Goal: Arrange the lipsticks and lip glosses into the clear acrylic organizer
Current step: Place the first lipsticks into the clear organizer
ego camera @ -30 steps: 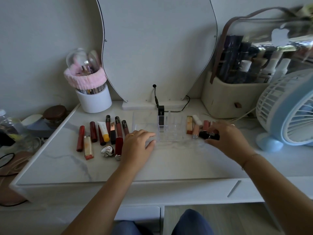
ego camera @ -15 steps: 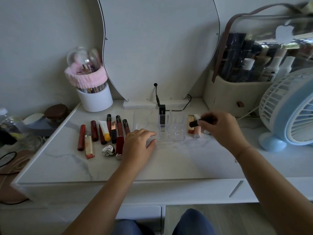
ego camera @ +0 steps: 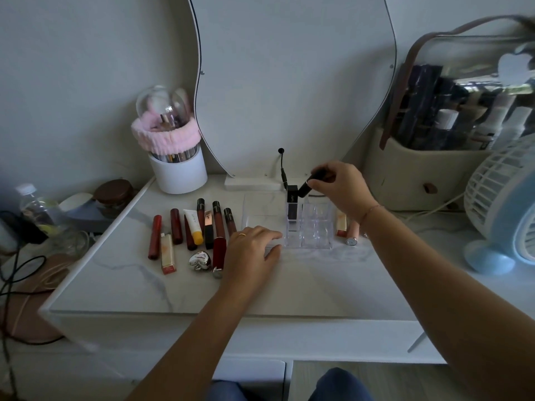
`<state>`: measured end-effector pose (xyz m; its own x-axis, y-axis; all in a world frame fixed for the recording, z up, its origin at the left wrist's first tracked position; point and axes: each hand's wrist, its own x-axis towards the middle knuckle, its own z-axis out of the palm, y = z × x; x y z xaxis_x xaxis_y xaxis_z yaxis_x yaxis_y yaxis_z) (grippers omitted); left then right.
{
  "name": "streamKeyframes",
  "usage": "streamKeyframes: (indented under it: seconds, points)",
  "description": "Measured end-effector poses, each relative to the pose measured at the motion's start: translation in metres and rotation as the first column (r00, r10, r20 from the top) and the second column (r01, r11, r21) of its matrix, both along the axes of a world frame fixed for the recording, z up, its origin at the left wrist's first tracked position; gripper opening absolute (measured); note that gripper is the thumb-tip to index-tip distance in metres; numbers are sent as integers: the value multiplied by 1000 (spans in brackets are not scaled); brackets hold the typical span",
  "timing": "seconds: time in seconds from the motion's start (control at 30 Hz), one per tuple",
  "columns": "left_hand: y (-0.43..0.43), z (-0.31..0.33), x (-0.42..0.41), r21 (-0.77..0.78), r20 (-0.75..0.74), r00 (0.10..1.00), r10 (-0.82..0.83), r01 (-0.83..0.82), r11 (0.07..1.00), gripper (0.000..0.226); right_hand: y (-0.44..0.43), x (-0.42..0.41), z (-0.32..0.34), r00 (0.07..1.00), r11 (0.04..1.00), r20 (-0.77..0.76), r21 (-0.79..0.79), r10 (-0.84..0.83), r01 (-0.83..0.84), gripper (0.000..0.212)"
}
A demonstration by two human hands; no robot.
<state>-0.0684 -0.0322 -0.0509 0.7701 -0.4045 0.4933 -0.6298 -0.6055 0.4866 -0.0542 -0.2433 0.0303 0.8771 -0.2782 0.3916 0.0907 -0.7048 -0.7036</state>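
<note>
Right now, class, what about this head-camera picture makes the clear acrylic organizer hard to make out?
Head view: dim, flat light; the clear acrylic organizer nearly blends into the white marbled tabletop; wide-angle bending curves the blue-and-white desk fan at the edge, and the top right corner is smeared.

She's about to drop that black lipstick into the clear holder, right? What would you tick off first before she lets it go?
1. Firm hold: the right hand pinches the black lipstick in its fingertips. Ok.
2. Tube upright: it is tilted, lower end pointing down-left. Not ok yet.
3. Free slot: the clear acrylic organizer holds only one black square lipstick, back left; the other compartments look empty. Ok.
4. Tube over an empty slot: its lower end sits beside the standing lipstick's cap. Cannot tell.
5. Organizer steadied: the left hand rests flat at its front left edge. Ok.
</note>
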Motion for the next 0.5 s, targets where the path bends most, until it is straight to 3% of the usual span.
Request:
streamKeyframes:
  seconds: [0.3,0.5]
  points:
    - [0,1,0,-10,-1,1000,-4,4,1000,20,0,3,3,985,977,-124,-158,123,-142,20]
    - [0,1,-1,3,-8,1000,1,-1,1000,20,9,4,-9,982,975,-121,-153,142,-160,22]
